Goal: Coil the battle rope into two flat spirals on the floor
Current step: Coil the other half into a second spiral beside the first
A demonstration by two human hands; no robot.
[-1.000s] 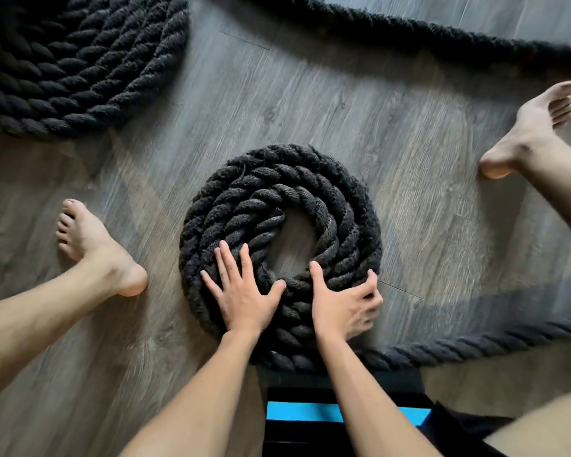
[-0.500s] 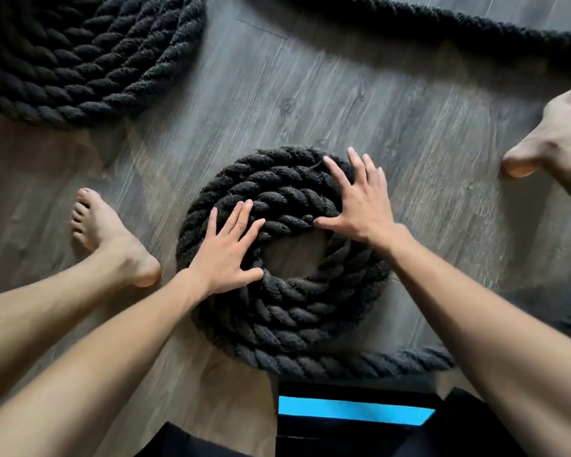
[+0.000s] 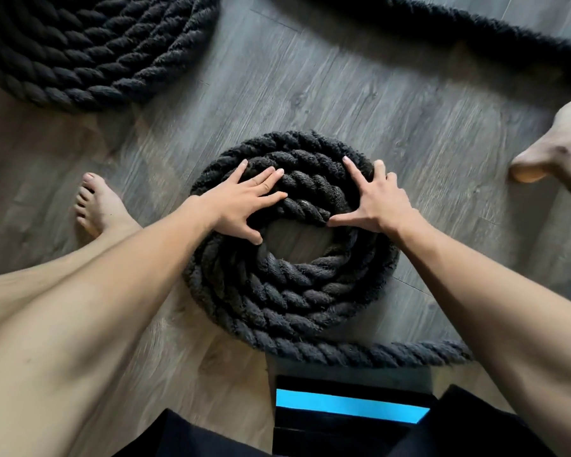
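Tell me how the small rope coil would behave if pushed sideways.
Probably heavy: the small coil is thick twisted rope in tight turns. Its fuzzy surface would likely drag on the floor. Nothing visibly binds the turns, so they may spread away from the left hand and right hand.

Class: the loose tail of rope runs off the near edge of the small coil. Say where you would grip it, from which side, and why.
Grip the loose tail just right of where it leaves the small coil, coming from above with the right hand. There it lies straight on the floor, apart from the coil's turns, so the fingers can probably wrap round it.
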